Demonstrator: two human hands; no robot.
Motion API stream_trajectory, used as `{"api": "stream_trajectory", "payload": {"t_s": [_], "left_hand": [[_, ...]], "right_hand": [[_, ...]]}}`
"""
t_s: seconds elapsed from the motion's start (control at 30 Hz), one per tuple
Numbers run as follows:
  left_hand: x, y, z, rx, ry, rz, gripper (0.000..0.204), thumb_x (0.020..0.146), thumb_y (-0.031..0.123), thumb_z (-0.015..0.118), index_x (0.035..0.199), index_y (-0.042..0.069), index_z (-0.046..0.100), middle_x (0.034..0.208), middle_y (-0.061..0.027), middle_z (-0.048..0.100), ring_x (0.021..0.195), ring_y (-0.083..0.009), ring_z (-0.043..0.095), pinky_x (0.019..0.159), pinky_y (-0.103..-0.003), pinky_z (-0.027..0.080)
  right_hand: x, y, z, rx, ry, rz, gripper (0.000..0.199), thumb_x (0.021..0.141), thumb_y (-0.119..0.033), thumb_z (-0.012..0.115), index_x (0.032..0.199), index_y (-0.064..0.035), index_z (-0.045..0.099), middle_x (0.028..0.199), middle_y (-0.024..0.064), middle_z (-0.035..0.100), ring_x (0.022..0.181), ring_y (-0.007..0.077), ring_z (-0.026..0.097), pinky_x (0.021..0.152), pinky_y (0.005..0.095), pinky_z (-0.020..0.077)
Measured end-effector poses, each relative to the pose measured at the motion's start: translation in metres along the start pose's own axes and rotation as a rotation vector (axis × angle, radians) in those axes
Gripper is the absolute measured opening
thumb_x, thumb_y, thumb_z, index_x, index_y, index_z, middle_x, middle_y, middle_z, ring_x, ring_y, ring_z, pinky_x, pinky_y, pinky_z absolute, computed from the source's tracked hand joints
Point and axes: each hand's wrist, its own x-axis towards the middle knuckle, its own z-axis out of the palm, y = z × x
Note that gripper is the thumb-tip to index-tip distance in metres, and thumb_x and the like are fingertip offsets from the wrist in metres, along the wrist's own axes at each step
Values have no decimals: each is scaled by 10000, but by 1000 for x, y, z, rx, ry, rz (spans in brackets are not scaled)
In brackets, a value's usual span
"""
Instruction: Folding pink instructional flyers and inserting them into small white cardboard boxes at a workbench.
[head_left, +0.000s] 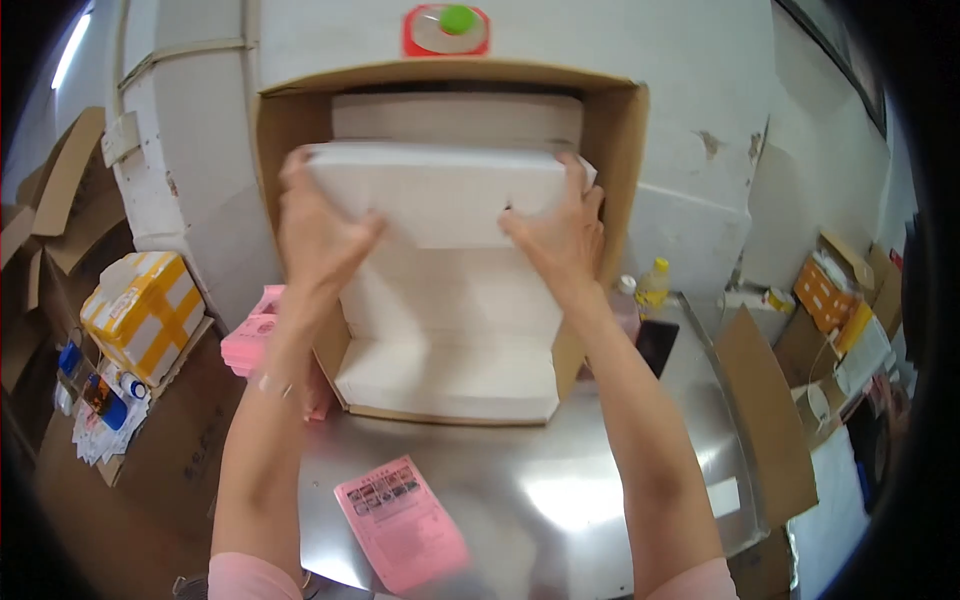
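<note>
A white rectangular box [445, 195] is held level between my hands, in the opening of a large brown cardboard carton [628, 180]. My left hand [322, 225] grips its left end, slightly blurred, with the thumb on the near face. At the right end, my right hand [562, 225] holds it the same way, fingers over the top edge. Behind it, another white piece [455, 115] stands against the carton's far side. Below, more white surfaces [450, 375] line the carton's near part; whether these are boxes or a lining I cannot tell.
The carton stands on a shiny metal table [540, 490]. A stack of pink leaflets [405, 525] lies in front, with more pink paper [250, 340] at left. A yellow-capped bottle [653, 285] and dark phone [657, 345] are right. A taped yellow-white box [145, 315] sits far left.
</note>
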Motion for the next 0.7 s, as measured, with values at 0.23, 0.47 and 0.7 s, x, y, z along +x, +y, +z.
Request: {"api": "stream_trajectory", "payload": {"t_s": [0.23, 0.47, 0.7], "left_hand": [[-169, 76, -95, 131, -241, -186, 1013, 672, 200, 772, 1488, -113, 260, 1470, -325, 397, 1354, -444, 428, 1142, -475, 351], [-238, 123, -37, -119, -1382, -757, 1038, 863, 501, 696, 1470, -194, 221, 1334, -432, 476, 1237, -495, 531, 1018, -491, 465], [-288, 118, -44, 240, -945, -181, 825, 922, 424, 664, 1467, -110, 352, 1386, -405, 439, 1276, -512, 485, 1044, -570, 413]], "right_hand": [[-154, 21, -107, 7, -295, 6, 941, 597, -212, 811, 1436, -105, 399, 1285, 224, 532, 1152, 414, 562, 952, 456, 503], [-204, 151, -194, -388, -824, 468, 1012, 699, -343, 834, 1548, -83, 348, 1192, 283, 644, 1080, 446, 639, 987, 453, 492], [-238, 216, -238, 50, -748, 63, 783, 674, -311, 880, 1380, -111, 604, 1466, 263, 470, 1370, 408, 450, 1112, 461, 389]]}}
